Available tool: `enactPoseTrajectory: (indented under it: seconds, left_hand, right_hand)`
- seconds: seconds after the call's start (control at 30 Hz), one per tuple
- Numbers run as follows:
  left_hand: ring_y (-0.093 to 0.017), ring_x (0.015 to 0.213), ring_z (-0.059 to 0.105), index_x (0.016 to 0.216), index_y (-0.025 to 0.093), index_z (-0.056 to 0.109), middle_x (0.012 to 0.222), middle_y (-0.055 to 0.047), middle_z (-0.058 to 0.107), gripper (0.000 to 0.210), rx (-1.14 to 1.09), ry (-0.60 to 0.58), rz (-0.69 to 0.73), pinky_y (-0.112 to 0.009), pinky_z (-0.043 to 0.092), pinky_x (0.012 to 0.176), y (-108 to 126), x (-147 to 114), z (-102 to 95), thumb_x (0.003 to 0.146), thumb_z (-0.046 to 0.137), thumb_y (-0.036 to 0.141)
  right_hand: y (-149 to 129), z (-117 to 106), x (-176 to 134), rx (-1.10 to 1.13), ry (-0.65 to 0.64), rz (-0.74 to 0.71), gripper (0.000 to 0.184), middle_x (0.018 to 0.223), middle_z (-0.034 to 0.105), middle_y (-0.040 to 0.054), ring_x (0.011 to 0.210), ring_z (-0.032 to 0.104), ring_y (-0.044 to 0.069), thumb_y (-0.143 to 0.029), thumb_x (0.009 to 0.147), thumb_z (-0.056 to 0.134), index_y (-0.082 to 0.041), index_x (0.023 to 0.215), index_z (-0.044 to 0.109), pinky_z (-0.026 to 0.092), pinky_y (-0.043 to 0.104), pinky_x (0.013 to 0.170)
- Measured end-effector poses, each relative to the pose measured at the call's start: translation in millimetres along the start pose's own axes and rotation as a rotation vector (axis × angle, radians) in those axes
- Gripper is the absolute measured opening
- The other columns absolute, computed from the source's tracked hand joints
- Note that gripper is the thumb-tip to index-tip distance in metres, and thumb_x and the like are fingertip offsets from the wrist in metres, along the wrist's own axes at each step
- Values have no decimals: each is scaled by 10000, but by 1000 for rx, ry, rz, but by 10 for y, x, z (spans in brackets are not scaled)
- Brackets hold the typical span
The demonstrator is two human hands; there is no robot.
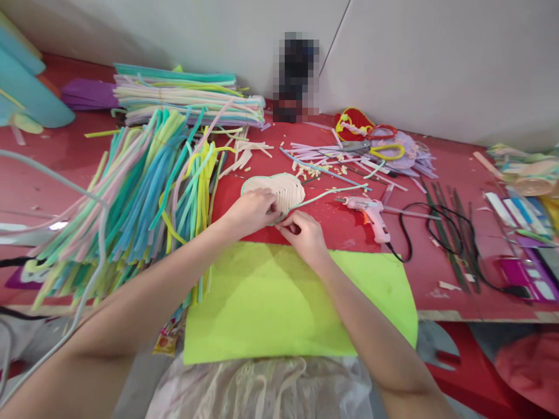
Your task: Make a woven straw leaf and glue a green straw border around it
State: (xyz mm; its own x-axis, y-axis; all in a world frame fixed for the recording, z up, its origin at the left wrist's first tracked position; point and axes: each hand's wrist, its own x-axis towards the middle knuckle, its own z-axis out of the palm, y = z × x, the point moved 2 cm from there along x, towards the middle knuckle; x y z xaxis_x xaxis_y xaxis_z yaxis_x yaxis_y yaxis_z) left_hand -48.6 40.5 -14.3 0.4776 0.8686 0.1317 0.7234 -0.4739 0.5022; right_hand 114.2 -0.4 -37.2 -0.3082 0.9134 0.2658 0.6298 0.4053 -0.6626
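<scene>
A cream, rounded piece made of pipe cleaners [288, 189] lies on the red table, its rows slanting in a herringbone pattern. Along its rim runs a mint green pipe cleaner [334, 190], whose loose end sticks out to the right. My left hand [253, 212] is closed over the piece's near left side, fingertips pressed on it. At the near edge my right hand [305, 233] pinches thumb and forefinger together, where the green strand seems to meet the piece; the fingers partly hide that spot. A pink glue gun [367, 214] rests to the right of my hands.
Bundles of coloured pipe cleaners [144, 174] fill the left, with more stacked behind [183, 96]. A lime green sheet [271, 302] covers the front edge. Yellow-handled scissors [386, 152] lie among lilac strips at the back. A black cord [406, 233] trails right.
</scene>
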Motion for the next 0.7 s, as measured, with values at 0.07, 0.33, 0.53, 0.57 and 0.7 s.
enactPoseTrajectory:
  seconds: [0.07,0.33,0.53,0.57,0.7]
  left_hand:
    - [-151,697,541,712,153,619,758,-43,612,142,8,4,-6,-274,400,640,10,-2,-4,810,560,237]
    - [-164,698,549,713,159,630,767,-49,615,159,25,-6,-25,-284,399,629,28,8,-6,770,610,305]
    - [-170,710,565,714,160,623,764,-50,632,122,43,-12,-46,-284,406,633,48,5,-16,763,605,270]
    - [-169,709,564,712,159,619,762,-51,631,128,38,-5,-33,-282,405,630,40,7,-14,771,597,271]
    - [-156,701,559,695,161,608,754,-40,625,123,-14,-8,0,-272,394,620,-34,19,19,779,585,249]
  right_hand:
    - [-6,4,-2,-9,13,-4,187,624,471,-39,613,462,128,-154,798,698,-200,668,572,344,270,633]
    - [9,15,-1,-14,17,2,164,627,491,-32,620,477,133,-173,804,691,-202,678,591,357,274,637]
    - [8,11,3,-5,12,5,176,627,487,-31,614,472,131,-179,808,685,-206,672,577,359,269,624]
    - [7,10,2,-8,10,6,173,628,487,-31,616,473,132,-177,809,683,-207,673,579,360,269,625]
    - [10,8,-1,-6,3,-3,177,627,476,-33,620,470,131,-170,808,684,-206,670,579,357,266,624]
